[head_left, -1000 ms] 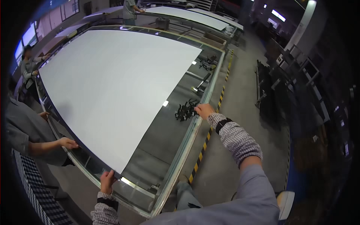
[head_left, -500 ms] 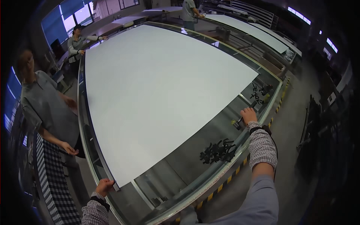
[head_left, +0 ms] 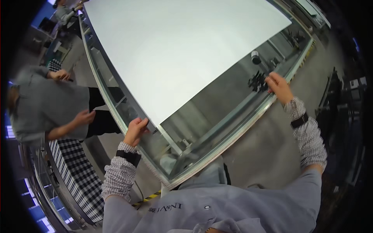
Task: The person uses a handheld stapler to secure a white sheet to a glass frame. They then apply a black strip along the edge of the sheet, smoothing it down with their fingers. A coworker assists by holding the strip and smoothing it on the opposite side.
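Observation:
A large white sheet point(head_left: 186, 50) lies over a metal-framed glass-like table point(head_left: 217, 151). Along its left edge runs a dark grey strip point(head_left: 123, 90). My left hand point(head_left: 136, 131) is closed at the near end of that strip, thumb and fingers pinching it by the sheet's corner. Over the table's right near side, my right hand point(head_left: 279, 87) is closed on a slim-handled tool with a rounded black-and-white head point(head_left: 255, 57), like a small mallet. Just beside its fingertips is a heap of small black pieces point(head_left: 256, 80), perhaps clips; their kind is unclear.
A co-worker in a grey shirt point(head_left: 54, 105) stands close at the left side of the table. Farther off, another person point(head_left: 64, 15) is at the far left edge. A black-and-white checked cloth point(head_left: 75, 167) hangs at left. Dark racks point(head_left: 334, 105) stand at right.
My view has tipped downward and nearer. My left hand stays at the strip's end; my right hand has come to the black pieces with the tool. The near co-worker has turned and bent forward.

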### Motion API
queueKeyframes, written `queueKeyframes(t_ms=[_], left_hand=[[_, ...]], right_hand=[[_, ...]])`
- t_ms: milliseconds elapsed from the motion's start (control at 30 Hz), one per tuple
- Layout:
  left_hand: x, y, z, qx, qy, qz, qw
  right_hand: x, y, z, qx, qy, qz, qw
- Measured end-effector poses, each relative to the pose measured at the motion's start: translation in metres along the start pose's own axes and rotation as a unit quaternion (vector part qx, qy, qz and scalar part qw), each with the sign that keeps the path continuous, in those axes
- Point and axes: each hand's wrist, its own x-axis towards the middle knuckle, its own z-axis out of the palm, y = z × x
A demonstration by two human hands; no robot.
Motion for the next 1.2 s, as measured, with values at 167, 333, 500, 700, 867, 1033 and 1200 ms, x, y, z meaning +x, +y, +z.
queueKeyframes(t_ms=[167, 333, 500, 700, 867, 1033, 1200], left_hand=[[-0.001, 0.012, 0.016, -0.076, -0.078, 0.011, 0.994], [-0.006, 0.018, 0.01, -0.107, -0.148, -0.009, 0.983], [-0.015, 0.036, 0.014, -0.117, -0.169, -0.018, 0.979], [-0.022, 0.041, 0.015, -0.119, -0.201, -0.009, 0.972], [-0.025, 0.051, 0.024, -0.124, -0.191, 0.016, 0.974], [-0.029, 0.059, 0.033, -0.106, -0.168, 0.025, 0.98], [-0.035, 0.063, 0.036, -0.095, -0.159, 0.034, 0.982]], right_hand=[[-0.133, -0.1, 0.176, 0.377, -0.059, 0.158, 0.911], [-0.19, -0.145, 0.319, 0.464, 0.083, 0.203, 0.858], [-0.195, -0.176, 0.366, 0.563, 0.121, 0.201, 0.793], [-0.194, -0.182, 0.376, 0.464, 0.224, 0.187, 0.836], [-0.193, -0.196, 0.374, 0.656, 0.234, 0.143, 0.703], [-0.185, -0.198, 0.387, 0.653, 0.243, 0.119, 0.707], [-0.177, -0.203, 0.399, 0.646, 0.265, 0.1, 0.709]])
